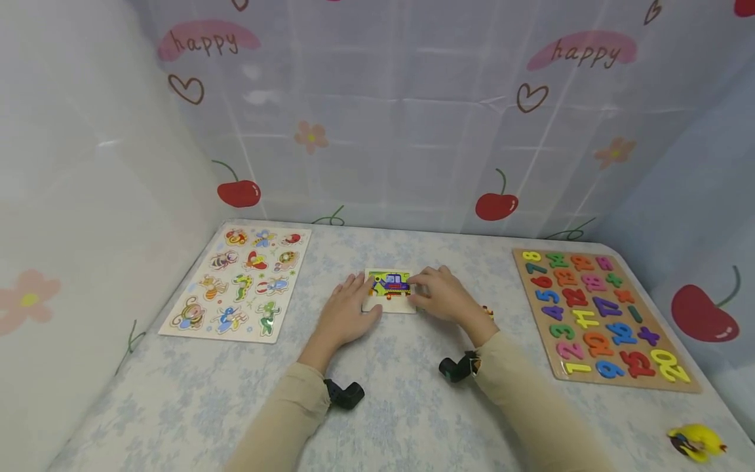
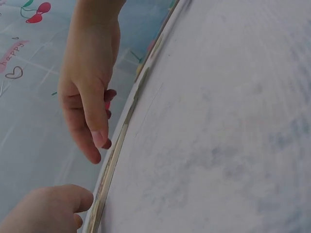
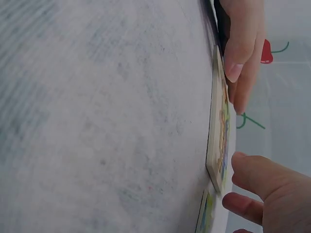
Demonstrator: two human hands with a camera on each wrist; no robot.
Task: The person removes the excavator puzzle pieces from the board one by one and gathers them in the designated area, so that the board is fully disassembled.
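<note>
A small wooden puzzle board [image 1: 395, 307] with a picture of a blue vehicle [image 1: 392, 284] lies mid-table between the hands. My left hand [image 1: 348, 314] rests at the board's left side, fingers extended, thumb by its lower left corner. At the right side, my right hand [image 1: 442, 295] has its fingertips at the edge of the picture, fingers loosely bent. From the right wrist view, the right hand [image 3: 265, 187] hovers close over the board's edge [image 3: 214, 145], with nothing visible between thumb and finger. Another colourful flat piece [image 3: 206, 213] lies beside the board, partly hidden by the right wrist in the head view.
To the left lies an insect-and-animal puzzle board [image 1: 236, 282]. A board of coloured numbers [image 1: 542, 341] lies to the right. A yellow toy [image 1: 697, 442] sits near the right front corner. A patterned curtain [image 1: 389, 164] hangs behind the table.
</note>
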